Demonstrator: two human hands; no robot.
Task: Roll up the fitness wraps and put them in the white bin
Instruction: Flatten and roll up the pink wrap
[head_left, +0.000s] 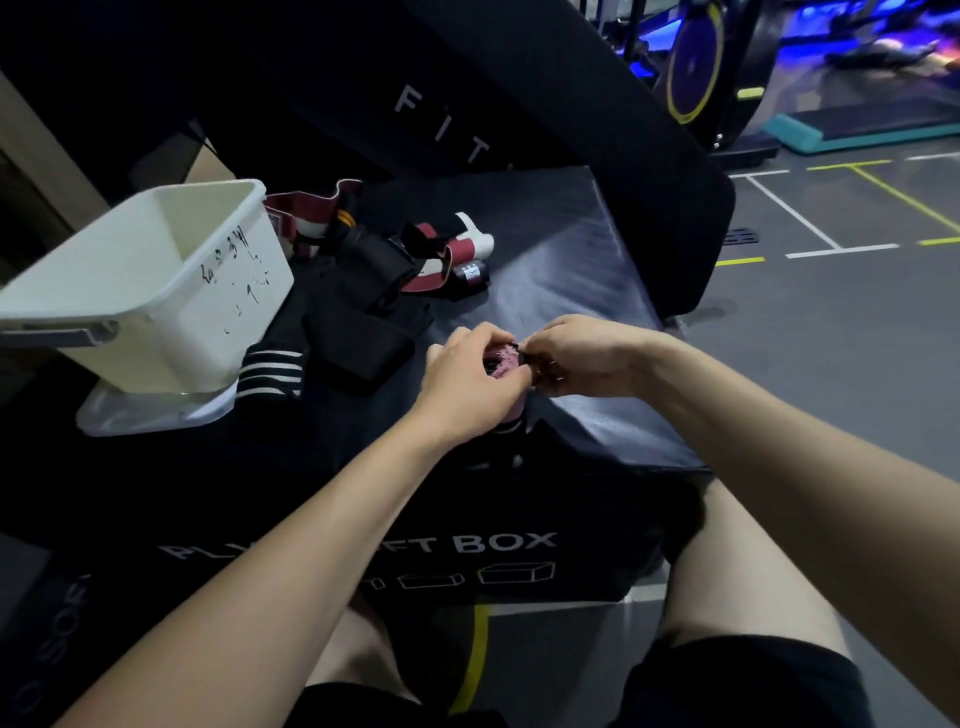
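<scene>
White bin (156, 291): rigid plastic, rectangular with rounded corners, tilted on a clear lid (150, 413) at table (571, 249) left; no contents visible inside, handwriting on 1 wall. Pink wrap roll (501, 361): soft woven fabric, cylindrical, held above the padded black table surface at centre. Left hand (467, 384): fingers curled around the roll. Right hand (576, 358): fingertips pinching the roll's loose end. Unrolled wraps (415, 249): maroon, white and black strips, heaped just beside the bin.
</scene>
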